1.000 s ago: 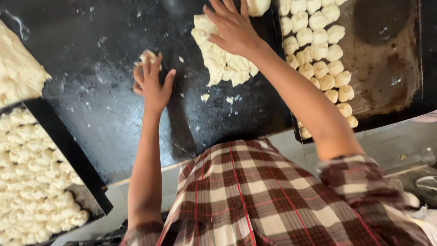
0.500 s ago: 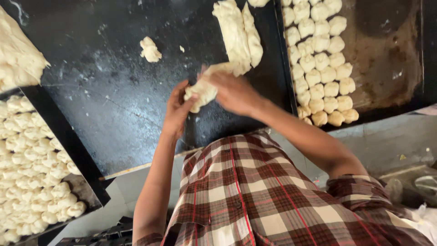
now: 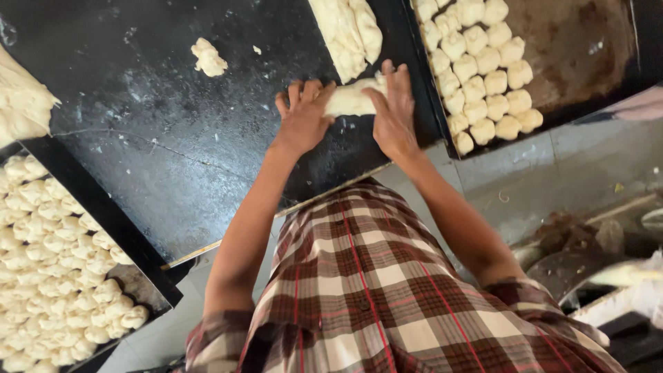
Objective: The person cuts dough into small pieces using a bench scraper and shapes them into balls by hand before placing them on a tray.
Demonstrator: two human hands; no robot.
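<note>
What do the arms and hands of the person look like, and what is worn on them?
Both arms are bare from the short sleeves down. The left hand and the right hand wear no gloves; no rings, watch or bands can be seen. The sleeves belong to a checked shirt in brown, cream and dark squares with thin red lines. The left sleeve and right sleeve end above the elbows.

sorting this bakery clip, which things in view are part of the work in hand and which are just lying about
In hand:
left hand
right hand
dough piece held between both hands
dough slab just above it
right tray with dough balls

Lying about:
small dough lump
left tray, full of balls
dough mass at left edge
</note>
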